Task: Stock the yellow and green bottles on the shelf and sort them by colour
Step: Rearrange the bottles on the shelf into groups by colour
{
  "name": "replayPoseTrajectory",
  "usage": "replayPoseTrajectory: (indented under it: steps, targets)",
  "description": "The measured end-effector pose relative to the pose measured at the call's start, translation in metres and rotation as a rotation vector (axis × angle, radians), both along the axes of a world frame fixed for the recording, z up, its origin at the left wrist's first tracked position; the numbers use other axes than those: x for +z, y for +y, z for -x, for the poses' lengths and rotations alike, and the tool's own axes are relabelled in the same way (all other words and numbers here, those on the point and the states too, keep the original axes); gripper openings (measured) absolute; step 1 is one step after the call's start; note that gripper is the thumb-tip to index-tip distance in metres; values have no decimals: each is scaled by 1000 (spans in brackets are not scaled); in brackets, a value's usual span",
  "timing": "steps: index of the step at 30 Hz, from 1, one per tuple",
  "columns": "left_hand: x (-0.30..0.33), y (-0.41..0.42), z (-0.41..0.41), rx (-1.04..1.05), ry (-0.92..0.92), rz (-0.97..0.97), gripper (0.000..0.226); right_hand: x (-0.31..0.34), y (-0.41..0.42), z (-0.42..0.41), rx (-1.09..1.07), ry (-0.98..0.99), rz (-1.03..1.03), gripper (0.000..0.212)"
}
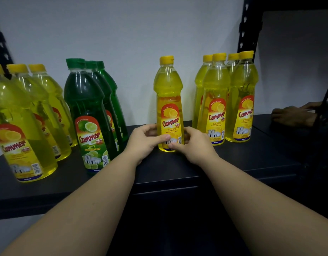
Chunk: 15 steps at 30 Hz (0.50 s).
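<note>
Left hand and right hand both grip the base of one clear plastic bottle of yellow lemon liquid with a yellow cap, fingers curled round its lower label from either side. Bottle stands upright on the dark matte shelf board, mid-shelf, apart from the other groups.

Left of it: row of three dark green lime bottles with green caps, one behind another, front one nearest the shelf edge. Further left: row of three yellow bottles, same arrangement, front one partly cut off by the frame edge.

Right of the held bottle: cluster of four yellow bottles, two front, two behind, touching.

Behind everything: pale wall, black perforated shelf uprights. Far right, another person's hand rests on the neighbouring shelf, in shadow.
</note>
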<state>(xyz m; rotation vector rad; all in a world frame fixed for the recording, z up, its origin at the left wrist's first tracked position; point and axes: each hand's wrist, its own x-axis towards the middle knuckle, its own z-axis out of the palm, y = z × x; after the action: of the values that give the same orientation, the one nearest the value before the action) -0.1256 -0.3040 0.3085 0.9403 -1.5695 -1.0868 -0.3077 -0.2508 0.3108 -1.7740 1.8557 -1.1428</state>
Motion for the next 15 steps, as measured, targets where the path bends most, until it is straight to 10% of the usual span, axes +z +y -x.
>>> replayPoseTrajectory:
  steps: [7, 15]
  targets:
    - [-2, -1, -2, 16, 14, -5, 64, 7, 18, 9, -383, -109, 365, 49]
    - [-2, -5, 0, 10, 20, -5, 68, 15, 1, 32, -617, 24, 170, 104]
